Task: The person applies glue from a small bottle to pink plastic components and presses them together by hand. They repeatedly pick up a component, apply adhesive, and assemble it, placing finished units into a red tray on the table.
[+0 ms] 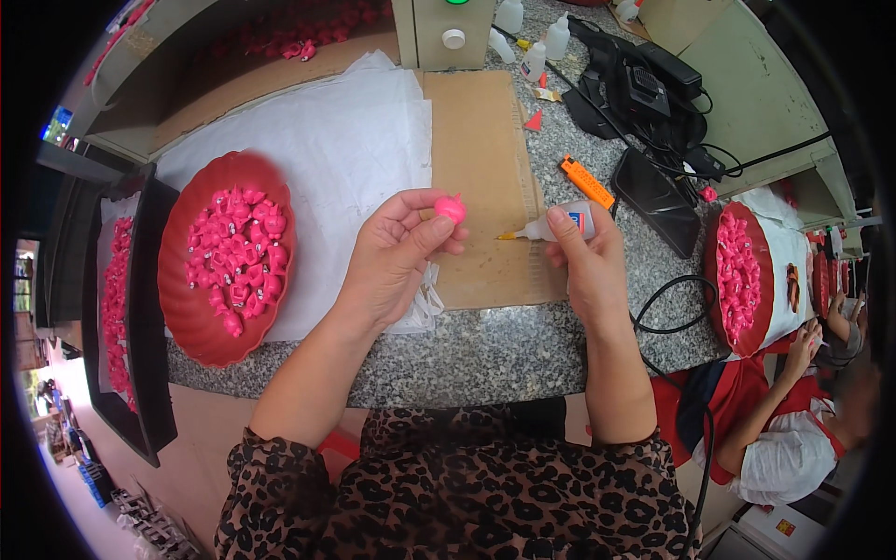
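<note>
Between the thumb and fingers of my left hand (pixel 397 245) is a small round pink figurine (pixel 451 209) with a little point on top. My right hand (pixel 590 261) grips a small white glue bottle (pixel 565 222) lying on its side in the hand. Its thin yellowish nozzle tip (pixel 509 235) points left toward the figurine, with a gap between them. Both hands are above a brown cardboard sheet (pixel 478 140). To the left, a red scalloped dish (pixel 191 322) holds many similar pink pieces (pixel 238 252).
An orange utility knife (pixel 588 180) and a black phone (pixel 656 201) lie right of the cardboard. Black cables (pixel 672 283) loop nearby. More bottles (pixel 556 37) stand at the back. A black tray (pixel 154 392) is far left; another red dish (pixel 761 299) and a co-worker (pixel 793 429) are right.
</note>
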A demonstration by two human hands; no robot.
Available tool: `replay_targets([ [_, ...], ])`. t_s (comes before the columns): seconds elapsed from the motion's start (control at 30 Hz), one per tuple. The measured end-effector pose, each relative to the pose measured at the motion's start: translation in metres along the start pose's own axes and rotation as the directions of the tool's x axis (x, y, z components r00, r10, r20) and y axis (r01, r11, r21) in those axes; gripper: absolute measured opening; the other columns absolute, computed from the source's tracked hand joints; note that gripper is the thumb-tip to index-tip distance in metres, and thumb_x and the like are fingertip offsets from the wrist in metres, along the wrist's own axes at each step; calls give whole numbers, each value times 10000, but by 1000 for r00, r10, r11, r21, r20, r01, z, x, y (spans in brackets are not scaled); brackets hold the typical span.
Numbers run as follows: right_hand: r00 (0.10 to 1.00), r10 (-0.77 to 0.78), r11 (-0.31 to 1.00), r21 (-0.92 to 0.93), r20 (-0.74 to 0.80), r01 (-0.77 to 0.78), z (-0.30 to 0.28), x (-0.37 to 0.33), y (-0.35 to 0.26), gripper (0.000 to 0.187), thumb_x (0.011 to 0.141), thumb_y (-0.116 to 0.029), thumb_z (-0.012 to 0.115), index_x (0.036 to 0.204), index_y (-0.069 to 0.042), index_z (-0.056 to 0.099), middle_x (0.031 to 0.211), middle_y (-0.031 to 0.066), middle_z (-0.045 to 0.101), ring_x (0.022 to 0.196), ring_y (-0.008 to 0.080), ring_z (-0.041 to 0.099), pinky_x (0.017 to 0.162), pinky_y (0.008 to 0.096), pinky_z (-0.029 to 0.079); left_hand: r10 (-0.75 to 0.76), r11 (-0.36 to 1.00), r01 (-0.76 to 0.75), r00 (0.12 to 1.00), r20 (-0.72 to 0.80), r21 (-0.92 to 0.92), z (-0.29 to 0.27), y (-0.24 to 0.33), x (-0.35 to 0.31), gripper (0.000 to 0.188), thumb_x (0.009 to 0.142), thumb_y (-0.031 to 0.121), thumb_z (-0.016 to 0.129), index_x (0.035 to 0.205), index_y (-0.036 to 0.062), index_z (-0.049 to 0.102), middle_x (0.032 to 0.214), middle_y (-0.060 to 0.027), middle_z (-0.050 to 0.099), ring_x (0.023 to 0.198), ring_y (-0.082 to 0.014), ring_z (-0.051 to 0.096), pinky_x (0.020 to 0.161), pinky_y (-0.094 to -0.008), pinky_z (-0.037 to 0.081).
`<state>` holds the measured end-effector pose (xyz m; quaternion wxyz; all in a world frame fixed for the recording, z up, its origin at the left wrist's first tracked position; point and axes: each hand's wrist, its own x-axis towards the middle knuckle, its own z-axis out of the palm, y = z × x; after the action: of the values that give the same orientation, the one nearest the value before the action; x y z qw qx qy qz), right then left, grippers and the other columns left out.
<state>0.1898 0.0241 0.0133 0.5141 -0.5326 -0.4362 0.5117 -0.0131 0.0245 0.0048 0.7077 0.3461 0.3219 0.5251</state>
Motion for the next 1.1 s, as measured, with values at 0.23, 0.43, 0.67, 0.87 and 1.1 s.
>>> replay_targets([
  [0.23, 1000, -2, 1000, -19, 10, 2, 1, -1, 0, 205, 822, -220, 606, 798, -46, 500, 675, 3, 537, 545, 38, 472, 477, 166, 369, -5, 1000, 5, 1000, -3, -3, 0, -1, 1, 279, 825, 103, 578, 1075, 17, 487, 1021, -109, 581, 807, -118, 561, 698, -227, 450],
  [0.43, 999, -37, 999, -34, 12, 38, 2, -3, -1, 199, 825, -212, 601, 805, -41, 502, 676, 6, 537, 550, 38, 472, 477, 167, 367, -26, 999, 26, 1000, 0, -37, 1, 1, 0, 283, 817, 70, 585, 1075, 9, 487, 959, -79, 588, 832, -150, 571, 739, -266, 466],
  [0.67, 999, -38, 999, -3, -12, 38, 2, -3, 0, 210, 825, -218, 604, 799, -36, 503, 665, 4, 540, 528, 34, 460, 464, 162, 358, -21, 999, 21, 1000, 3, -32, 1, 1, 0, 312, 818, 79, 587, 1101, 1, 481, 963, -80, 587, 836, -150, 570, 744, -267, 466],
  [0.87, 999, -48, 998, -49, -19, 47, 1, -2, -1, 213, 823, -216, 607, 785, -33, 505, 655, 5, 538, 524, 35, 463, 455, 165, 357, -26, 1000, 26, 1000, -3, -10, 1, 2, 0, 315, 816, 81, 590, 1102, -4, 487, 957, -81, 590, 837, -151, 570, 746, -268, 466],
  [1.1, 999, -52, 998, -31, -15, 51, 2, -2, -2, 208, 823, -211, 606, 786, -30, 510, 660, 10, 544, 534, 36, 467, 464, 165, 362, -26, 1000, 26, 1000, 1, -13, 1, 1, 0, 308, 816, 80, 589, 1094, -8, 491, 950, -83, 590, 832, -151, 572, 748, -269, 467],
])
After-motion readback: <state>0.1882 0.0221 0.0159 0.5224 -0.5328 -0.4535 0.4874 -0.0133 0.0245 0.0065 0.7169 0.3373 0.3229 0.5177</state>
